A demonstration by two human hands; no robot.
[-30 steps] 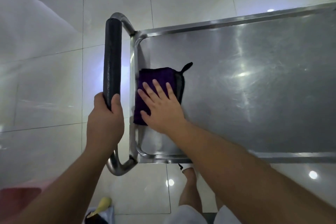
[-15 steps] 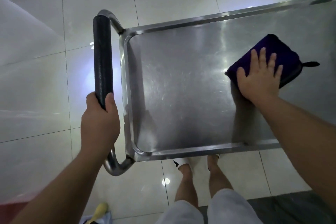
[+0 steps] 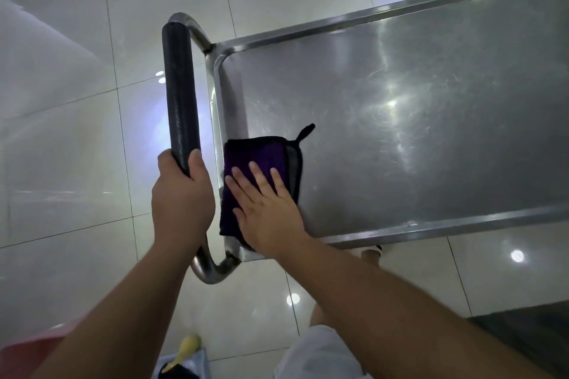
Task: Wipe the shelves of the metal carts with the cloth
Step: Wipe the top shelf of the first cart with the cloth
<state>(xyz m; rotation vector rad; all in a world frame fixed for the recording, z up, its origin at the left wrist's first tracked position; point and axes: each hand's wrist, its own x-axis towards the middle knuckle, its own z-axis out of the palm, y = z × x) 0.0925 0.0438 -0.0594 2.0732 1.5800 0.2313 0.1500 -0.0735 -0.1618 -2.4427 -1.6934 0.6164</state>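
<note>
One purple cloth, folded and black-edged with a small loop at its upper right corner, lies flat in the lower left corner of the metal cart's top shelf, just left of frame centre. The right hand presses on it with fingers straight and spread. Just beside it to the left, the left hand is wrapped around the lower end of the cart's black padded handle. Glossy pale floor tiles surround the cart.
</note>
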